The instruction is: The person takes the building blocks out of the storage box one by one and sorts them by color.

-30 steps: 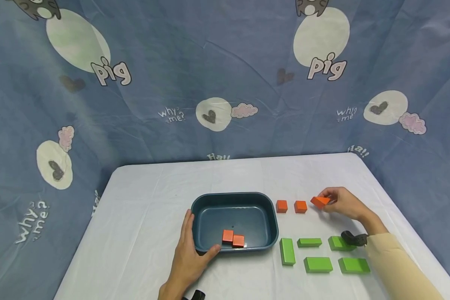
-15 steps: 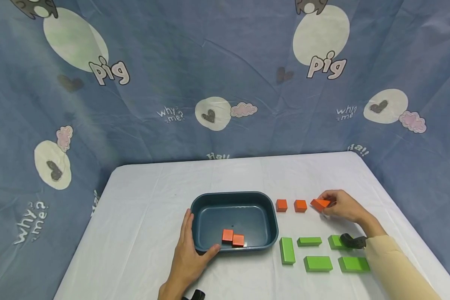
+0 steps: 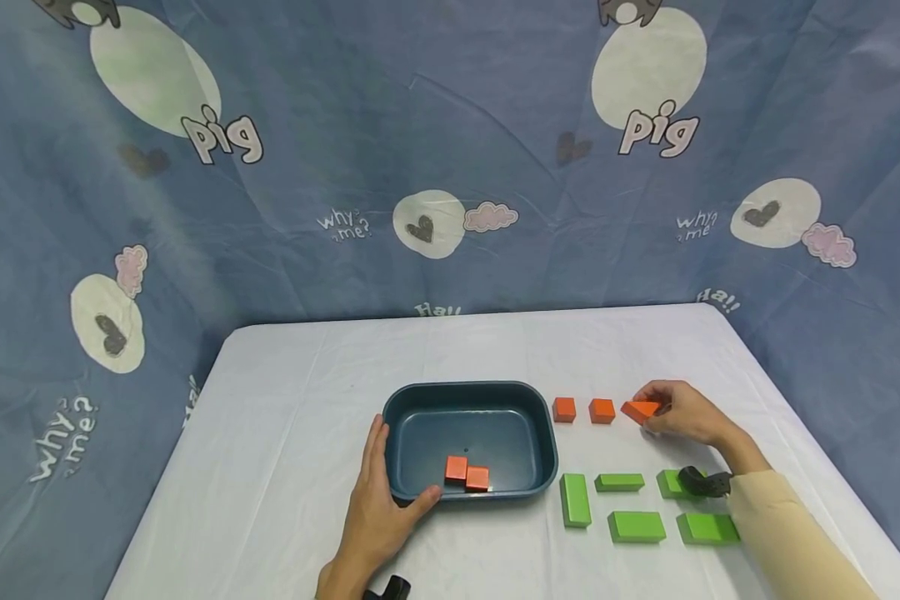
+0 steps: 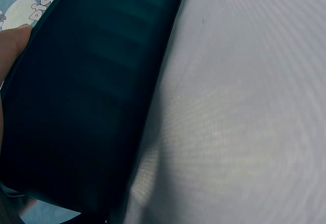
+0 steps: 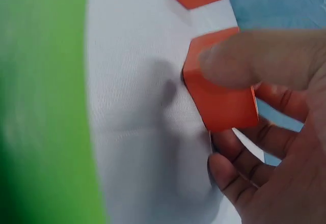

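Note:
My right hand [image 3: 678,412] pinches an orange cube [image 3: 641,409] at the right end of a row, tilted just above the white table; the right wrist view shows thumb and fingers [image 5: 239,63] round that orange cube [image 5: 221,99]. Two more orange cubes [image 3: 564,409] [image 3: 602,411] stand to its left. My left hand [image 3: 382,508] holds the near left corner of a dark teal tub [image 3: 405,408], thumb on the rim. Two orange cubes [image 3: 456,469] [image 3: 477,477] lie inside the tub. In the left wrist view the tub wall [image 4: 86,102] fills the left side.
Several green blocks [image 3: 636,527] lie on the table [image 3: 285,417] in front of the orange row, near my right forearm. A blue patterned cloth [image 3: 420,150] hangs behind and around the table. A green blur [image 5: 41,102] fills the left of the right wrist view.
My right hand with the orange cube has sunk slightly toward the table and barely shifted. The left hand and the tub have stayed put.

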Available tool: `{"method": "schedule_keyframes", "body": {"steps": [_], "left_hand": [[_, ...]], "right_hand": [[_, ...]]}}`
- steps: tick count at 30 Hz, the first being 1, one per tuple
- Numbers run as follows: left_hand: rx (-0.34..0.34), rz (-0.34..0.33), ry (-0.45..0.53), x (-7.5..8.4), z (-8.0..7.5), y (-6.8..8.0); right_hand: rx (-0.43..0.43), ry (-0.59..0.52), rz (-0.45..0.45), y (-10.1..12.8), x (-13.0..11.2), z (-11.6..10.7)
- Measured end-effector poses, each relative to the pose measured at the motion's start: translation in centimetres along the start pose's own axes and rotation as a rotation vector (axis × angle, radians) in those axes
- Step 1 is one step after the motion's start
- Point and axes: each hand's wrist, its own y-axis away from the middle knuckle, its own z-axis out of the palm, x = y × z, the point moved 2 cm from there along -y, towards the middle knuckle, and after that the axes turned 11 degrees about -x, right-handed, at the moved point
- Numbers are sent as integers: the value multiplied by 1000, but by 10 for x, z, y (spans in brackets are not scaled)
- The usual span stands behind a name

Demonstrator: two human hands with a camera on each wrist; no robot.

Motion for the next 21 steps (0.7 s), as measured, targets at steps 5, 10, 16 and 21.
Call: {"method": "schedule_keyframes", "body": {"steps": [5, 10, 16, 21], "left_hand": [[0, 3, 7, 1, -1, 0], [1, 0, 8, 1, -1, 0], [1, 7, 12, 0, 0, 0], [-1, 5, 21, 0, -1, 0]], "right_hand": [[12, 0, 0, 1, -6, -6], [24, -19, -33, 2, -15, -11], [39, 26, -52, 2, -30, -13], [56, 59, -96, -1, -50, -12]]}}
